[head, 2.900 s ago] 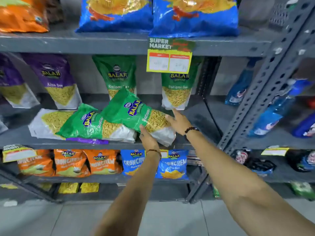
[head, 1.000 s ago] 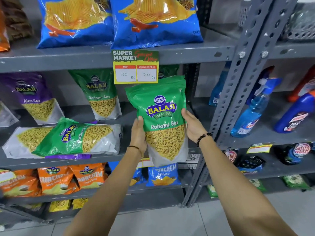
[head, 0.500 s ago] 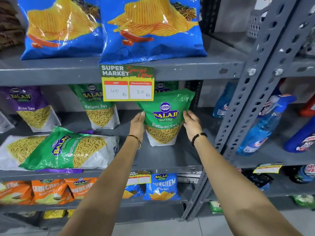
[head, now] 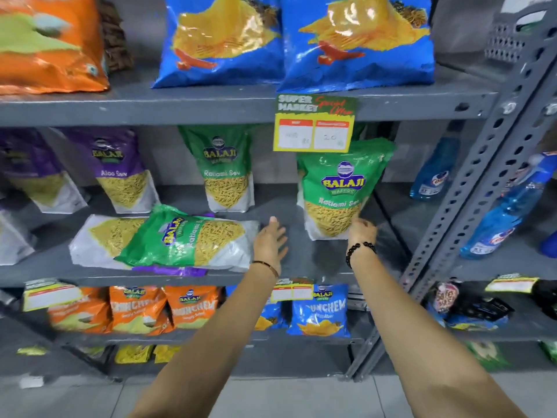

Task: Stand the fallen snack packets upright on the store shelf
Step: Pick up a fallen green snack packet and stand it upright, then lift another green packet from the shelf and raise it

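Lying flat, green pkt point(head: 184, 236) just left of left hand point(head: 269, 240).

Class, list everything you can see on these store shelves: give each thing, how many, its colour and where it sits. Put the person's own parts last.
Large chip bags: two, blue, top shelf.
Orange bag: one, top shelf, far left.
Price tag: one, yellow and green, top shelf edge.
Upright packets: two green, at least two purple, middle shelf.
Fallen packets: green on top of white and purple ones, middle shelf front.
Small packets: orange and blue, lower shelf.
Spray bottles: blue, right-hand rack.
Left hand: open, beside the fallen packets.
Right hand: at the right upright green packet's bottom corner.
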